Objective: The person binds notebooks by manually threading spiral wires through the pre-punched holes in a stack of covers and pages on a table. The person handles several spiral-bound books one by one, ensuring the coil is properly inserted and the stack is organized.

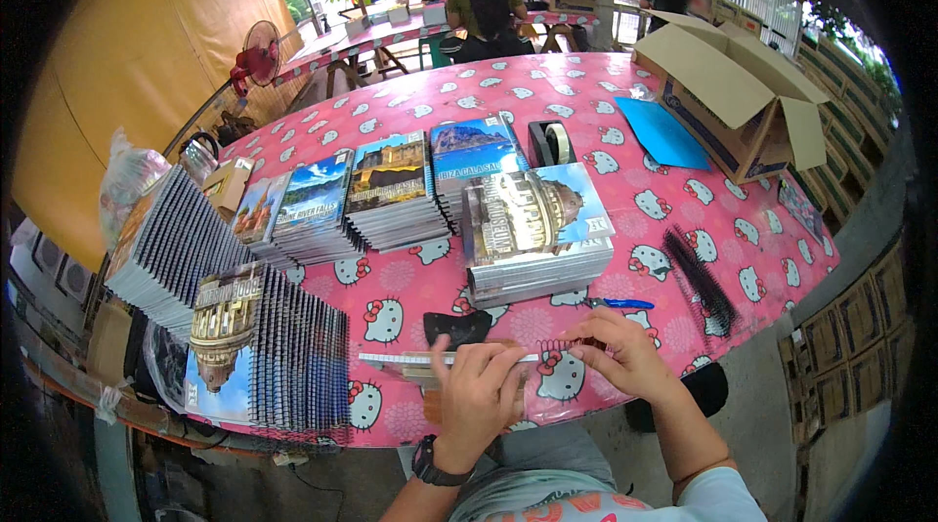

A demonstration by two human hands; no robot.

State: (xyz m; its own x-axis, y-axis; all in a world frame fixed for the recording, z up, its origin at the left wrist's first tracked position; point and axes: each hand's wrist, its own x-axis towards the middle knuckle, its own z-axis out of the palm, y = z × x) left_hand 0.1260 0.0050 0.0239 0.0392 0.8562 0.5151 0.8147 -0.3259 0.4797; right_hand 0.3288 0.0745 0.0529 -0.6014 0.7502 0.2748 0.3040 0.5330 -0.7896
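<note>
Here the thin booklet (445, 359) lies flat at the counter (684, 200) edge, long axis running left to right; left hand (476, 397) pinches its middle, right hand (616, 351) fingers grip its right end.

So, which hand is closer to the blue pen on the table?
Right. The right hand lies just below the blue pen, almost touching it. The left hand is lower and further left, on the thin booklet.
</note>
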